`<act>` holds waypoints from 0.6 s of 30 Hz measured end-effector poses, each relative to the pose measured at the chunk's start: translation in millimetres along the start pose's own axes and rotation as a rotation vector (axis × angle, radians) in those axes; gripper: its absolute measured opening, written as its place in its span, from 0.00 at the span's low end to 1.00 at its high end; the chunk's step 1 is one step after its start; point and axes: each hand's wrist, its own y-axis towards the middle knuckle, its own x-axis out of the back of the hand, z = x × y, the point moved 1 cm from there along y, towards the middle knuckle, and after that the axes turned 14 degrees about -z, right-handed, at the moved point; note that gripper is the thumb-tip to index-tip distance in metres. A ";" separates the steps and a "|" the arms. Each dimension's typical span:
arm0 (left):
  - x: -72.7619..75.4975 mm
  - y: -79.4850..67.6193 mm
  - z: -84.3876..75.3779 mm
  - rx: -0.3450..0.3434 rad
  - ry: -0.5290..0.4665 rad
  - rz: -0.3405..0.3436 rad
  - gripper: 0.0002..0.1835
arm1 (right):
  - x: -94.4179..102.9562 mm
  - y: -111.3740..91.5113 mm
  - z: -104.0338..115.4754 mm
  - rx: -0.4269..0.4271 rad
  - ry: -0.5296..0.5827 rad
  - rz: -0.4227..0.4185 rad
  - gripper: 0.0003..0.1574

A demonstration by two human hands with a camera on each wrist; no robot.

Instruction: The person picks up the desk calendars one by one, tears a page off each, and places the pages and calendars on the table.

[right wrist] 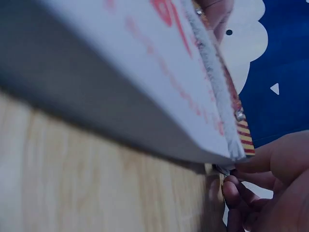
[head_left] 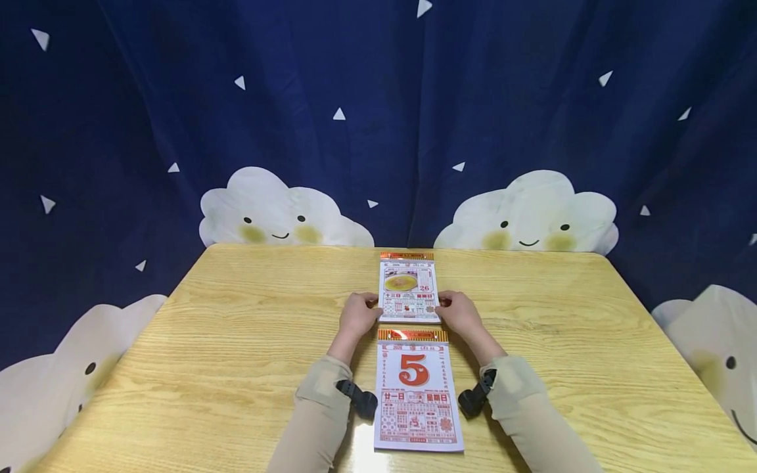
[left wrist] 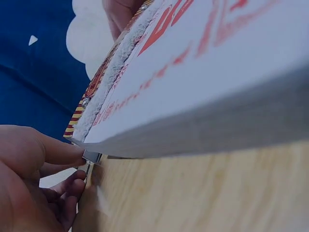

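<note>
Gripping the far calendar (head_left: pixel 409 289), left fingers (head_left: pixel 368 298) and right fingers (head_left: pixel 451 297) partly hide it.

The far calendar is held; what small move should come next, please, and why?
Perhaps ease the far calendar forward: left hand and right hand grip its opposite sides, and, in the head view, only a narrow gap parts it from the near calendar.

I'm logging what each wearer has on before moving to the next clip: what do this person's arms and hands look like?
The left hand and right hand wear no gloves. Plain beige sleeves run to the wrists. Below each hand, a black strap carries a dark, rounded device.
</note>
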 end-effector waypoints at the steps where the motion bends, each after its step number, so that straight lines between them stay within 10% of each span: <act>1: -0.3 0.3 0.8 0.012 -0.024 -0.001 0.19 | 0.0 0.1 -0.1 -0.030 0.035 0.000 0.26; 18: -2.5 -2.7 2.8 0.205 -0.428 0.031 0.20 | 4.6 -0.7 -0.2 -0.314 0.420 -0.021 0.29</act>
